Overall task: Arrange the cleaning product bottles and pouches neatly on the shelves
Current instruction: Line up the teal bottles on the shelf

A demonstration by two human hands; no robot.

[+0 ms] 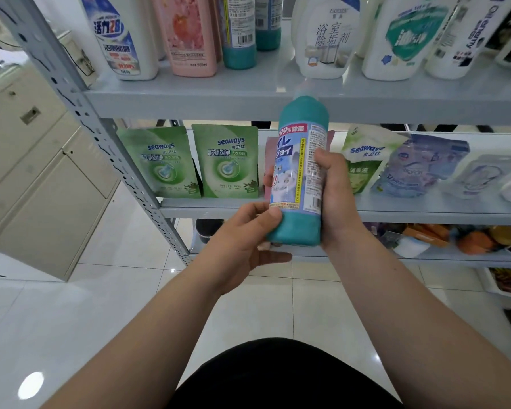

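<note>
Teal bottle: up in the air in front of the shelves, held by both hands. It stands almost straight and leans a little. Its top is in front of the top shelf's edge and looks blurry.
Right hand: it grips the middle of the teal bottle from the right side. The thumb lies on the label, and the fingers go round the back and peek out on the left.
Left hand: it holds the bottom of the teal bottle. The thumb is bent onto the low left side and the fingers reach under the base.
Top shelf: a row of standing bottles. From the left: a white bottle with a blue label, a pink bottle, two more teal bottles, then big white bottles.
Middle shelf: two green pouches stand side by side at the left. A pink pouch is partly hidden behind the held bottle. To the right, a white and green pouch and a blue pouch lean over.
Bottom shelf: mixed orange and dark things, too blurry to name.
Cabinet: beige, left of the shelves, on the floor of shiny white tiles.
</note>
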